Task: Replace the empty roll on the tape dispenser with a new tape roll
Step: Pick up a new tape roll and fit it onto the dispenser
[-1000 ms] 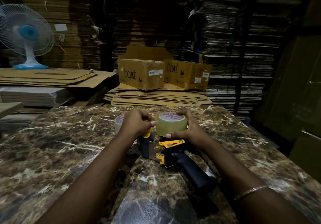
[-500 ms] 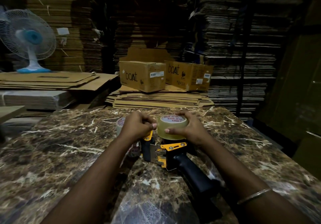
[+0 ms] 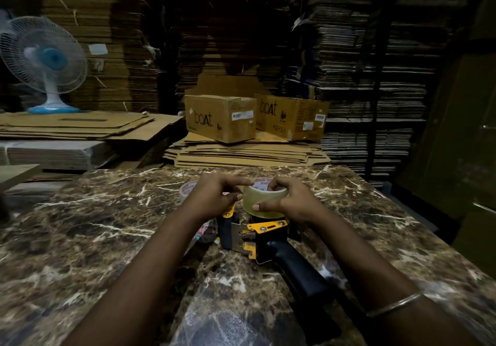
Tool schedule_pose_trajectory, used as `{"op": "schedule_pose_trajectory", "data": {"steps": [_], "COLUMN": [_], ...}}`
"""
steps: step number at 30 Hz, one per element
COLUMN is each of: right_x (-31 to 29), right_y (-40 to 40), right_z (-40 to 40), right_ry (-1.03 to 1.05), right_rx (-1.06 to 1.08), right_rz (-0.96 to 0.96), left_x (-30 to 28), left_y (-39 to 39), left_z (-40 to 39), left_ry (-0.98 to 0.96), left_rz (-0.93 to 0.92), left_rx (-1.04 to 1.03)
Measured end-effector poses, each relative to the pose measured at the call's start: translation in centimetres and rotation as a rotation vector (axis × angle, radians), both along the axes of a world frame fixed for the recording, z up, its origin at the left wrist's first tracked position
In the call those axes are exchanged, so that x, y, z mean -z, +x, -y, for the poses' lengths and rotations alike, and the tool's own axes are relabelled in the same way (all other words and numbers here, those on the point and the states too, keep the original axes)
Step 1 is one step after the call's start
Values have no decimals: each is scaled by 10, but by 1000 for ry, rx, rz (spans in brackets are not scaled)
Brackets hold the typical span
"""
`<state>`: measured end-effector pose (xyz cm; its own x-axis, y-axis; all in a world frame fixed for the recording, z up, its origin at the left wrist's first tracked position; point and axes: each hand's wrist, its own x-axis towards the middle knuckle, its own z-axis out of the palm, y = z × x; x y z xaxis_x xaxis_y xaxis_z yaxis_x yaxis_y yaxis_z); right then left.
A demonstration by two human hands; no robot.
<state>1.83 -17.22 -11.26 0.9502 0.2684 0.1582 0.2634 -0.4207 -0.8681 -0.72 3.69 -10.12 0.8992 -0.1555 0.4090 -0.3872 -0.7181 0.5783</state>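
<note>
A clear tape roll (image 3: 261, 203) with a white printed core sits on top of the black and yellow tape dispenser (image 3: 264, 238), which lies on the marble table (image 3: 80, 238) with its black handle pointing toward me. My right hand (image 3: 291, 202) grips the roll from the right, thumb on its front. My left hand (image 3: 214, 198) reaches in from the left, its fingertips touching the roll's top edge. A second roll (image 3: 188, 188) stands behind my left hand, mostly hidden. Another small roll (image 3: 206, 231) lies under my left wrist.
Two "boat" cardboard boxes (image 3: 222, 117) rest on a stack of flat cardboard (image 3: 241, 155) behind the table. A blue and white fan (image 3: 45, 61) stands at the back left on more flat sheets. Tall cardboard stacks fill the background.
My left hand has opened from a fist by the dispenser and stretched its fingers over to the roll's top. The right hand keeps its grip on the roll.
</note>
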Motion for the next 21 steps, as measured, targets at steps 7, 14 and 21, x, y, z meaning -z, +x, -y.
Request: {"op": "schedule_pose_trajectory", "data": {"steps": [7,14,21], "right_x": [-4,14,23], "right_y": [-4,-11,-4], "right_z": [1,9,11], "right_ry": [24,414,439], "right_rx": [36,-126,-108], "right_rz": [-14,-296,-144], "left_x": [-7,4,4], "left_y": [5,2,8], "left_z": [3,-1,-3], "left_ry": [0,-186,-443], "left_rz": [-84,-82,-47], "left_rx": [-23,60,119]}}
